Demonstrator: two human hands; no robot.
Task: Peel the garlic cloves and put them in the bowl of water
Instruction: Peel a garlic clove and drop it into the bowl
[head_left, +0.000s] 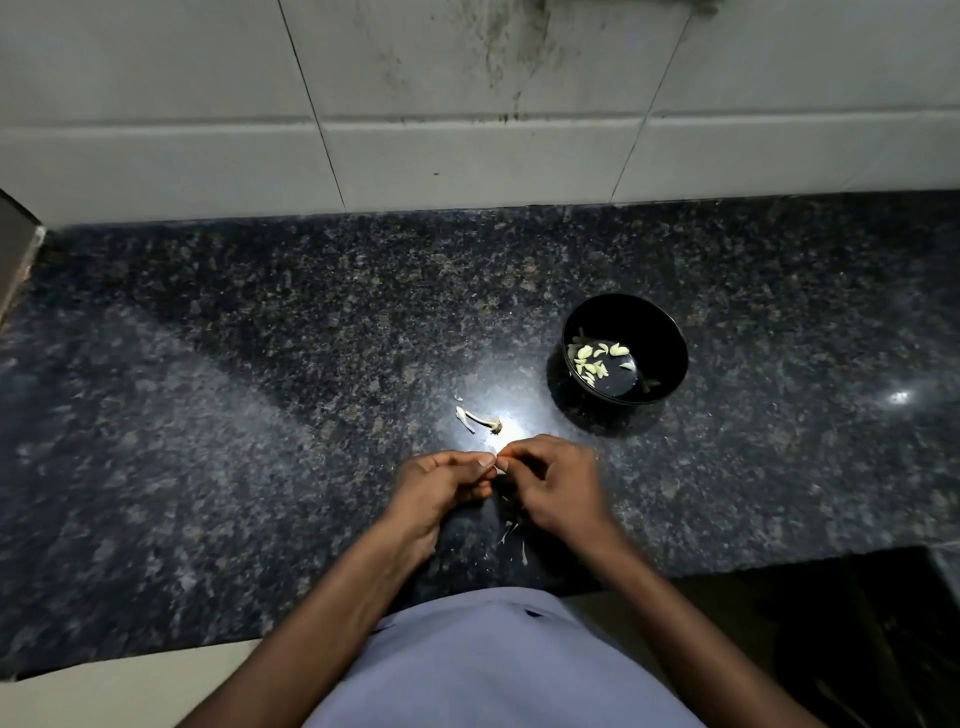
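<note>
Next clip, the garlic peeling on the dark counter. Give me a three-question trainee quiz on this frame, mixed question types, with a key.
1. True or false: the black bowl already holds peeled cloves.
2. Multiple choice: the stem and skin scraps lie (A) inside the bowl, (B) on the counter beyond the hands, (C) on the wall tiles.
3. Fill in: the left hand and right hand pinch one small pale ____ between them.

Key: 1 true; 2 B; 3 clove.
</note>
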